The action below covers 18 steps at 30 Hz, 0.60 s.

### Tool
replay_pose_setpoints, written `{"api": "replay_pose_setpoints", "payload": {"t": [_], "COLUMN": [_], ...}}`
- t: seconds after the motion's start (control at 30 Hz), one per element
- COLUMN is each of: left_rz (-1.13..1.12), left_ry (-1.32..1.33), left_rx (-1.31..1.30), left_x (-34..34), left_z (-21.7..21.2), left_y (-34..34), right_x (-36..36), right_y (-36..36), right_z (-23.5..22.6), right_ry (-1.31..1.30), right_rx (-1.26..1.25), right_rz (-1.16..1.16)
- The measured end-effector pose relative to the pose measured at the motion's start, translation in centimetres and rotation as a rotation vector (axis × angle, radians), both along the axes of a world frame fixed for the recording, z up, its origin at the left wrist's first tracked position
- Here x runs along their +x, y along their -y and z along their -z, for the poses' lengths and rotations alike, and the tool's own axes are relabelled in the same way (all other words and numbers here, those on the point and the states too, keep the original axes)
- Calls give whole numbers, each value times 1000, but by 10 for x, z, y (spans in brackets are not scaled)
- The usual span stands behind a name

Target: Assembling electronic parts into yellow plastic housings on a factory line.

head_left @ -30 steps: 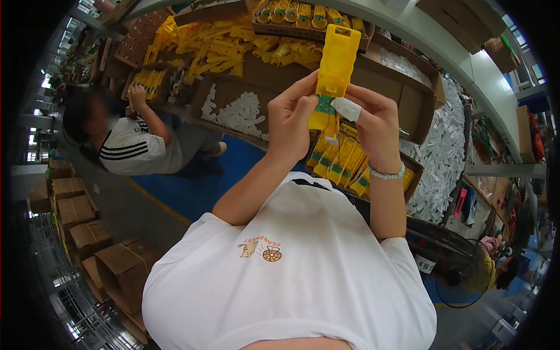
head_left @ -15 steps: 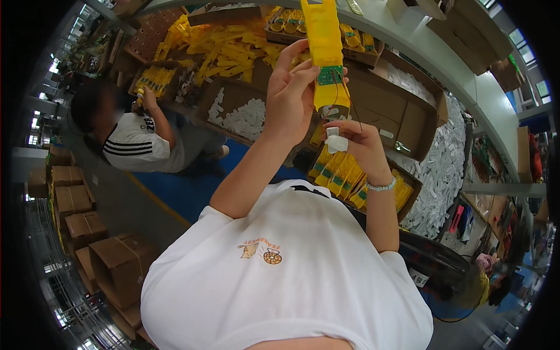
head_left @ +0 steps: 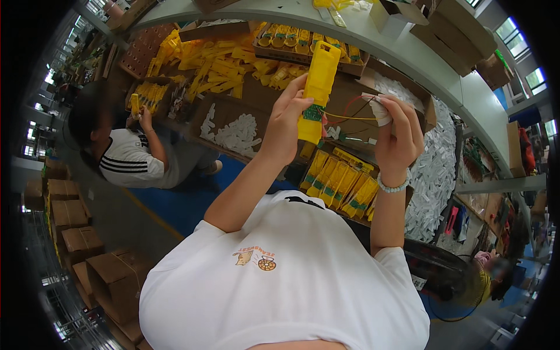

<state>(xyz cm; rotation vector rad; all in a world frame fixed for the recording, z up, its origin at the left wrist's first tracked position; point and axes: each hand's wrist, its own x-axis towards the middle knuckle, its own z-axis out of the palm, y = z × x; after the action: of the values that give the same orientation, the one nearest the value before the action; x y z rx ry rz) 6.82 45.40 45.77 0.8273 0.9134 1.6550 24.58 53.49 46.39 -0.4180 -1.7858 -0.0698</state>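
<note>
My left hand (head_left: pixel 280 134) grips a long yellow plastic housing (head_left: pixel 322 73), held upright in front of me. A small green circuit board (head_left: pixel 314 112) sits on the housing near its lower end, close to my thumb. Thin red, yellow and dark wires (head_left: pixel 350 118) stretch from the board towards my right hand (head_left: pixel 399 137). Pinched in that hand's fingers is a small white plastic piece (head_left: pixel 382 114), partly covered by them; the wires reach it. Below the hands, several yellow housings (head_left: pixel 341 181) with green boards stand in a box.
Loose yellow parts (head_left: pixel 216 61) pile at the back left, near a cardboard tray of small white pieces (head_left: pixel 236 133). More white pieces (head_left: pixel 434 169) heap at the right. A pale shelf (head_left: pixel 420 64) crosses above. At the left, a co-worker (head_left: pixel 131 154) holds a yellow part.
My left hand has lowered the housing towards me. My right hand has moved up and right with the white piece, drawing the wires out sideways.
</note>
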Motion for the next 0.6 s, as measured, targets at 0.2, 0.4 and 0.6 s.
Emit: {"api": "replay_pose_setpoints", "payload": {"t": [0.2,0.4,0.6], "left_rz": [103,64,76], "left_ry": [-111,-271,-306], "left_rx": [10,19,15], "left_x": [21,21,21], "left_z": [1,10,7], "left_y": [20,25,28], "right_x": [-18,-16,-14], "right_y": [-10,-7,-20], "right_z": [-22,-26,-16], "right_ry": [-85,47,113], "right_rx": [95,157,104], "right_rz": [-83,75,4]}}
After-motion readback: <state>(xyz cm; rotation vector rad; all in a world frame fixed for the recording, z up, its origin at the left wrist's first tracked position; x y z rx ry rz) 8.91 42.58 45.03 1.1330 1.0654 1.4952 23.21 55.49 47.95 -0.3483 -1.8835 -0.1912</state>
